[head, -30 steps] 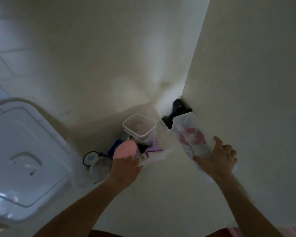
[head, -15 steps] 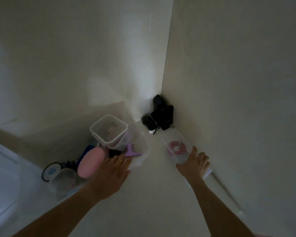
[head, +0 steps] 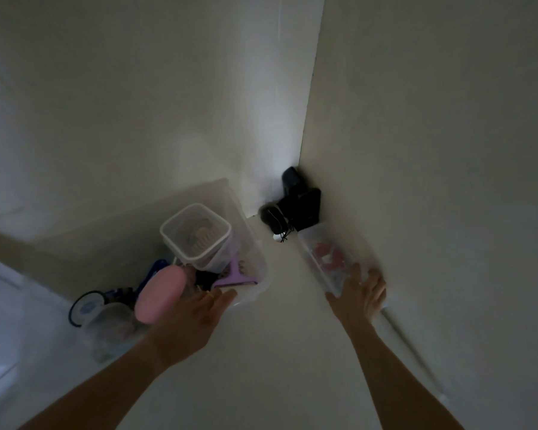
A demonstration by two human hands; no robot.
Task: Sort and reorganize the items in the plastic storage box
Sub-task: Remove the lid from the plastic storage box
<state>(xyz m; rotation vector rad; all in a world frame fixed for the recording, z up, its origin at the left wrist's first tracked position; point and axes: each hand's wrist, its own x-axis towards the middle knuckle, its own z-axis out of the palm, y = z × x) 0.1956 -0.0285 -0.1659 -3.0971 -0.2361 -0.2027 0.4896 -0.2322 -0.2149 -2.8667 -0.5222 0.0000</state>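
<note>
In a dim wall corner, the left hand [head: 196, 318] rests flat-fingered on the plastic storage box [head: 255, 259] rim; the right hand [head: 359, 294], fingers spread, presses a clear container [head: 320, 252].

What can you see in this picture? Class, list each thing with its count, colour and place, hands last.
storage box: 1, clear, left of centre by the wall
square tub: 1, clear, upright in the box
pink oval item: 1, pink, in the box
hair claw: 1, purple, in the box
flat container: 1, clear, red things inside, along right wall
black items: count unclear, black, corner
left hand: 1, at box edge
right hand: 1, on flat container
</note>
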